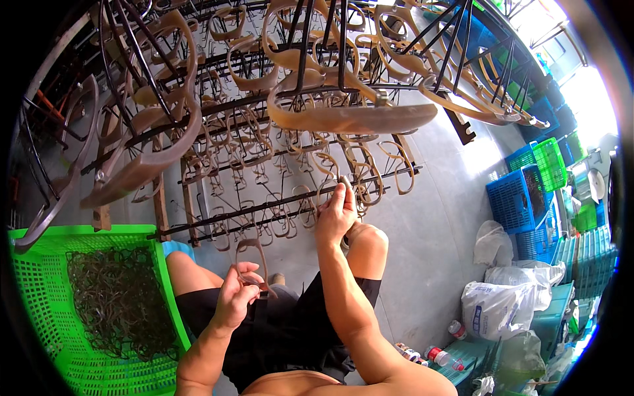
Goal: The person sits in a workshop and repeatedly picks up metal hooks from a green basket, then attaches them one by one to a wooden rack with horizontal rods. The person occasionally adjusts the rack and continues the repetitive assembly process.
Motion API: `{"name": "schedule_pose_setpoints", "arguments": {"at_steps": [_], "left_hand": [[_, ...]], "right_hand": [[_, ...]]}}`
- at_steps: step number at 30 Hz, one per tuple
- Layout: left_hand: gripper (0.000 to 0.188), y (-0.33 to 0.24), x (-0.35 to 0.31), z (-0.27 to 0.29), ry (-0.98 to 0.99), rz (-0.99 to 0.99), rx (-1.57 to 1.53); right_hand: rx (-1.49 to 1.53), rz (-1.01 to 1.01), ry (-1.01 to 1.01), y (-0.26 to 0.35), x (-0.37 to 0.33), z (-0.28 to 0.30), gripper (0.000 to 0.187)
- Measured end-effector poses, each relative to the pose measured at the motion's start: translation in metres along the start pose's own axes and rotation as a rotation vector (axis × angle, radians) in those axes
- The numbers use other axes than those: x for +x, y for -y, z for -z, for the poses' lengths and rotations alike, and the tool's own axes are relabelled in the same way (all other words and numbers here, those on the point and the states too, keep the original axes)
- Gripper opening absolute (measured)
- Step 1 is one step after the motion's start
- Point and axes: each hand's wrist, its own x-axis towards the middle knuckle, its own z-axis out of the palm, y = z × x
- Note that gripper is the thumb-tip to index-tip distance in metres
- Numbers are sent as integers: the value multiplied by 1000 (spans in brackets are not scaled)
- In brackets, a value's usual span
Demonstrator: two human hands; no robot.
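My left hand [236, 295] is closed on the lower part of a brown loop-shaped piece [242, 249], held upright above my lap. Further forward and to the right, my right hand [337, 214] pinches at the rack's lower front bar. Its fingertips meet a brown loop-shaped piece [328, 160] there; they partly cover the contact point. Many similar curved brown pieces hang from the black rack [264, 207] in rows, with large ones [356, 119] close overhead.
A green basket [86, 232] at my left holds a heap of dark thin curved pieces [122, 300]. To the right are blue crates [512, 201], a white plastic bag [498, 307], stacked teal baskets [584, 257] and drink bottles [442, 358] on the grey floor [422, 264].
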Motion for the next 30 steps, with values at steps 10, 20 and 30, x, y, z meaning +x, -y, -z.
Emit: {"name": "schedule_pose_setpoints", "arguments": {"at_steps": [10, 20, 30], "left_hand": [[35, 2, 3, -3, 13, 1, 3], [34, 8, 6, -9, 11, 27, 9], [38, 12, 1, 3, 50, 1, -26]], "right_hand": [[44, 57, -50, -2, -1, -11, 20], [-32, 113, 120, -18, 1, 1, 25], [-322, 225, 215, -3, 8, 9, 23]]}}
